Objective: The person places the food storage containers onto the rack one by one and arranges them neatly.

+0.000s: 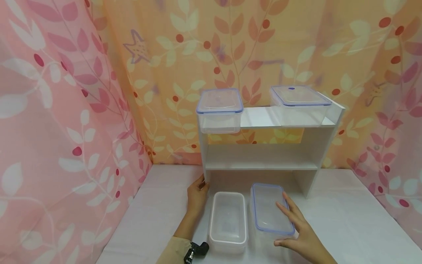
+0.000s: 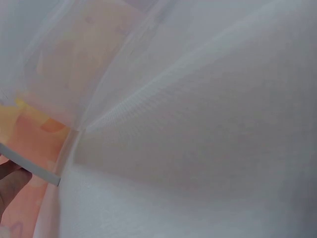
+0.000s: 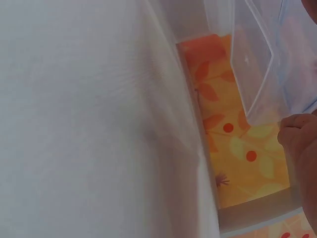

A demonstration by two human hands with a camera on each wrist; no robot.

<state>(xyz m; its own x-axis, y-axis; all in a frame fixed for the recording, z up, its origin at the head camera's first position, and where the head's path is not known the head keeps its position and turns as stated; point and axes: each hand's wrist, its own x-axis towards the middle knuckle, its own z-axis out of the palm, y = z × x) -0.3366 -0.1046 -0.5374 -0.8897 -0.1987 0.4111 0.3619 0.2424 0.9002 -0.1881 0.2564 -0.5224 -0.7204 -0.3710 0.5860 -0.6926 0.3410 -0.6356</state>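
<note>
My left hand (image 1: 197,196) is at the lower left front edge of a white shelf unit (image 1: 260,156), fingers and thumb pinching its side panel. In the left wrist view, fingers (image 2: 12,186) lie against that panel's edge (image 2: 34,168). My right hand (image 1: 301,229) is spread at the right side of a clear container with a blue-rimmed lid (image 1: 270,207), fingers over the lid's right edge and thumb near its front corner. The right wrist view shows part of this hand (image 3: 302,144) beside clear plastic (image 3: 252,64). Between the hands sits a clear container with a whitish rim (image 1: 228,220).
On the unit's top shelf stand two clear boxes with blue-rimmed lids, a left box (image 1: 219,110), overhanging the front edge, and a right box (image 1: 300,104). A white-covered table (image 1: 349,220) carries everything. Patterned curtains (image 1: 158,91) enclose the back and sides.
</note>
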